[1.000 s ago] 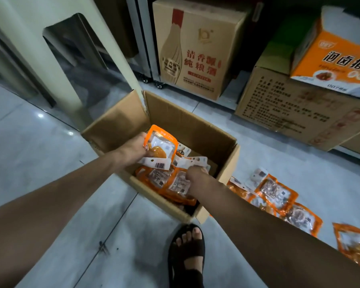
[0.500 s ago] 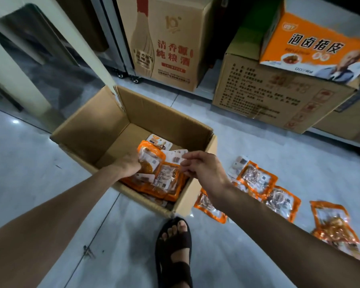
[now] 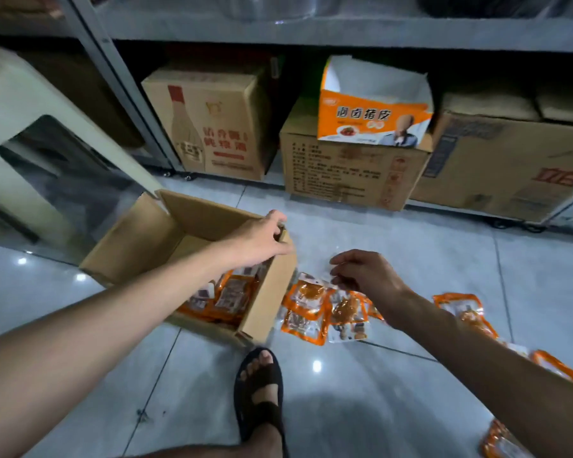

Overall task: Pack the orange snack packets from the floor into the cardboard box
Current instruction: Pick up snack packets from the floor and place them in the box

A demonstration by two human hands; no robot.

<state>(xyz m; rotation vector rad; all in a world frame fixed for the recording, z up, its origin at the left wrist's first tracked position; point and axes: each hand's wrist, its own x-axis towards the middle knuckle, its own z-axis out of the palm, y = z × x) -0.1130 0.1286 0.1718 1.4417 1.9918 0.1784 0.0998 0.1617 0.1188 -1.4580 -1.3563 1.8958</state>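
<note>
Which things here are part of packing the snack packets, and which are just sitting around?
Part of the job:
- open cardboard box, some packets already inside
- orange snack packets on the floor
- left hand at the box rim
- right hand over the floor packets

Just lying about:
- bottle-print carton
- orange display box
- brown carton under it
- plastic stool

We find the scene dim, lit from overhead: small white glare spots sit on the glossy grey tiled floor (image 3: pixel 394 391), and a soft shadow pools by the foot in the black sandal (image 3: pixel 260 388). The grey metal shelving (image 3: pixel 311 34) recess is dark. Wide-angle distortion bends the shelf edges. Motion blur smears print on the stacked brown cardboard cartons (image 3: pixel 344 173).
</note>
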